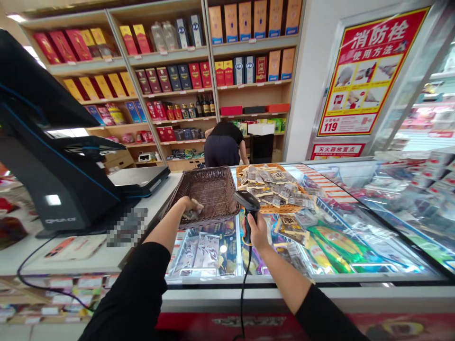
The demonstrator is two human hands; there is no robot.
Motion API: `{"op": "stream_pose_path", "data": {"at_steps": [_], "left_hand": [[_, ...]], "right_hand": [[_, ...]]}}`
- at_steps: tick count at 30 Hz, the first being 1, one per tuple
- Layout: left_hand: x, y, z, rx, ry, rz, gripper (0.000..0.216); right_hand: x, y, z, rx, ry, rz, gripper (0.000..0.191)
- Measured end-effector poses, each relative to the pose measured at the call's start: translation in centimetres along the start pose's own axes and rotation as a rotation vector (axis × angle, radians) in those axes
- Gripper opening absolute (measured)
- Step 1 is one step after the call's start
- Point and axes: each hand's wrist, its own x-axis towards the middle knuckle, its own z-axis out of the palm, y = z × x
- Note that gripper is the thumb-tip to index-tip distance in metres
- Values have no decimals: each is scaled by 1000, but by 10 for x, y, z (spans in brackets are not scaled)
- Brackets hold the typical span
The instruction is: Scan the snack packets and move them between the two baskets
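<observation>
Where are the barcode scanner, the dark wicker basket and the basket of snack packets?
barcode scanner (246, 201), head view, its black head.
dark wicker basket (213, 220), head view, its front rim.
basket of snack packets (280, 209), head view, its front rim.

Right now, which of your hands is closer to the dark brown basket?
Left. The left hand is inside the dark brown basket, at its near edge. The right hand is outside it, just past its near right corner, holding the scanner.
</observation>
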Motion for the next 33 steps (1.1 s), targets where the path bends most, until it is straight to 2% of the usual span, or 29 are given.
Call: {"op": "stream_pose_path", "data": {"at_steps": [2,5,7,12,21,33], "left_hand": [[-5,11,9,-270,-34,-53,28],[-15,32,29,-778,-50,-17,28],[-21,42,41,-914,-42,12,29],[-25,43,50,-884,14,60,25],[-22,39,46,-877,43,74,17],[-18,36,50,-872,43,104,26]], "right_hand": [[-1,0,-1,-86,-20,-21,27],[-2,-1,-5,-285,-68,-67,23],[-2,-2,-9,-403,-83,-109,20],[0,-8,-11,-529,-119,-191,20],[0,-8,-11,-465,-195,-87,17],[-1,-8,-12,-464,-198,-121,17]]}}
